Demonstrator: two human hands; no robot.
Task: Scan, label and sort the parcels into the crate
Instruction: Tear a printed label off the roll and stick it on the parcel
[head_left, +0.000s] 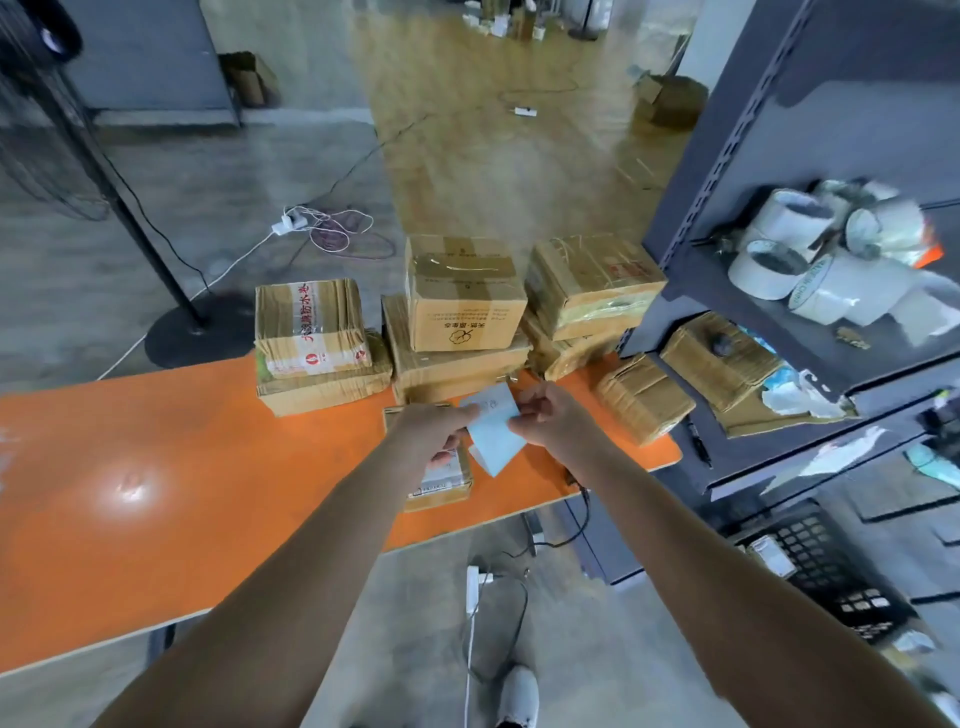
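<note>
Both my hands hold a pale blue label (493, 434) above a small cardboard parcel (441, 480) lying on the orange table (156, 467). My left hand (434, 428) pinches the label's left edge and my right hand (553, 415) pinches its right edge. Behind them, several taped cardboard parcels stand stacked along the table's far edge: a left stack (311, 343), a middle stack (462, 301) and a right stack (587, 291). One more parcel (644, 397) lies at the table's right end. A black crate (821, 566) sits on the floor at the right.
A dark metal shelf unit (753, 156) stands at the right with rolls of tape (789, 244) and a parcel (722, 358) on it. A black stand base (182, 332) and cables with a power strip (291, 223) lie on the floor beyond the table.
</note>
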